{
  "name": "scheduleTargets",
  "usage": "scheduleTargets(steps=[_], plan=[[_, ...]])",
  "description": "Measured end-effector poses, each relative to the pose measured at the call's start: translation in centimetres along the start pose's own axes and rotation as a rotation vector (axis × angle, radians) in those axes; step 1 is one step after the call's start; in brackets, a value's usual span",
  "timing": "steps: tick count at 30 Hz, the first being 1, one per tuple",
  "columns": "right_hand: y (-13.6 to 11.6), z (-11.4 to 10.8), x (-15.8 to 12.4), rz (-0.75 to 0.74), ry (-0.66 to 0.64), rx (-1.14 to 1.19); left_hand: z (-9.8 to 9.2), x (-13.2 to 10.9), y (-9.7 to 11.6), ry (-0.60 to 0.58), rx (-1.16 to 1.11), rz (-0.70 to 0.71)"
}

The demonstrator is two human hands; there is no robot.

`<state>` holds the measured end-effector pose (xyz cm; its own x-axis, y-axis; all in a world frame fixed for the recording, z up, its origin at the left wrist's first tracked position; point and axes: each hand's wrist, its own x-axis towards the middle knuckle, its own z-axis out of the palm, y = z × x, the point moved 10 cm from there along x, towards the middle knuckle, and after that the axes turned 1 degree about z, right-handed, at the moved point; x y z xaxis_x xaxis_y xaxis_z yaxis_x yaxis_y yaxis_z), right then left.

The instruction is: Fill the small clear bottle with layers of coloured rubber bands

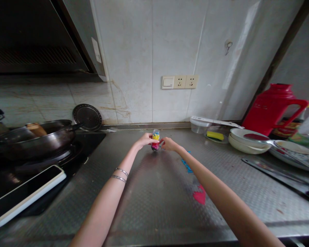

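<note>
A small clear jar [156,136] with layers of blue, yellow, pink and dark filling stands upright on the metal counter [154,206]. My left hand [146,139] has its fingers around the jar's left side. Just right of the jar is my right hand [168,144], its fingers bent and drawn together; whatever they hold, if anything, is too small to make out. Small blue pieces [187,165] lie beside my right forearm, partly covered by it. Nearer the front, a patch of pink pieces [200,195] also lies next to that forearm.
At left, a pan [41,142] sits on the stove, with a phone-like white-edged device [28,193] in front. On the right are a yellow sponge [215,136], white bowls [243,145], a long knife-like tool [280,175] and a red thermos [269,109]. Sockets [180,82] are on the wall.
</note>
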<state>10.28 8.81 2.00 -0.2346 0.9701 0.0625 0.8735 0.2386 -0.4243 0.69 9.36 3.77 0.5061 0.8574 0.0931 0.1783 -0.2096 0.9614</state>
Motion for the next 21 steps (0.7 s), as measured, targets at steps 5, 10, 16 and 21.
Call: scheduleTargets(steps=[5,10,16,21], plan=[[2.5,-5.4,-0.5,0.031,0.148,0.264,2.3,0.1,0.1,-0.039,-0.029,0.013],[1.4,-9.9,-1.3,-0.118,0.28,0.514,4.4,0.1,0.4,-0.082,-0.059,0.051],[-2.0,-10.9,-2.3,-0.251,0.31,0.471,5.1,0.0,1.0,-0.119,-0.03,0.123],[-4.1,-10.4,-3.1,-0.303,0.301,0.242,5.0,0.2,0.9,-0.116,0.016,0.148]])
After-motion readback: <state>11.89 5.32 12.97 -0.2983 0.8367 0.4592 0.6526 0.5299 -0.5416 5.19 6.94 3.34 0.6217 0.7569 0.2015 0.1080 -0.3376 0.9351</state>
